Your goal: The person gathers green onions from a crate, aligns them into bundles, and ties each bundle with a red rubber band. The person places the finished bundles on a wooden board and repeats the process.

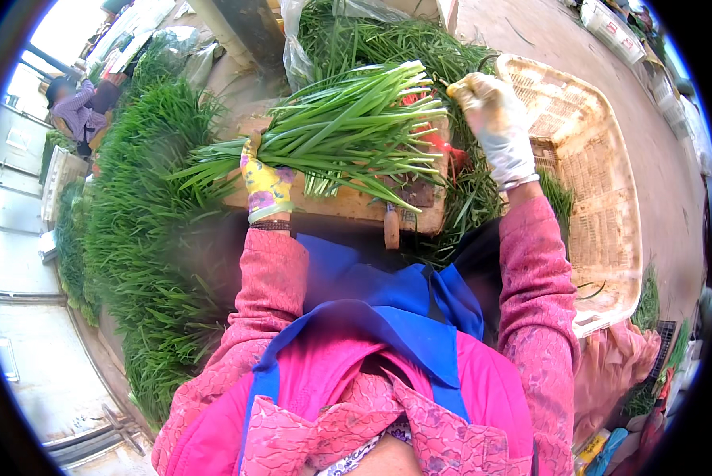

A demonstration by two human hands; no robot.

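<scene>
My left hand (pixel 266 181), in a yellow floral glove, is closed around the leafy part of a bunch of garlic chives (pixel 350 119). The bunch lies slantwise above a wooden board (pixel 344 205), its pale stem ends towards the right. My right hand (pixel 489 110), in a stained white glove, is raised just beyond those ends with its fingers drawn together. Whether anything is between its fingertips cannot be made out. A knife with a wooden handle (pixel 391 226) rests at the board's near edge, its blade partly under the stems. Red plastic ties (pixel 442 146) lie behind the stem ends.
A large cream plastic basket (pixel 605 238) stands close on the right. Loose green leaves (pixel 379 41) heap up behind the board. Piled chives (pixel 147 238) fill the left side. A metal post (pixel 237 35) rises behind. Another person (pixel 79 110) sits far left.
</scene>
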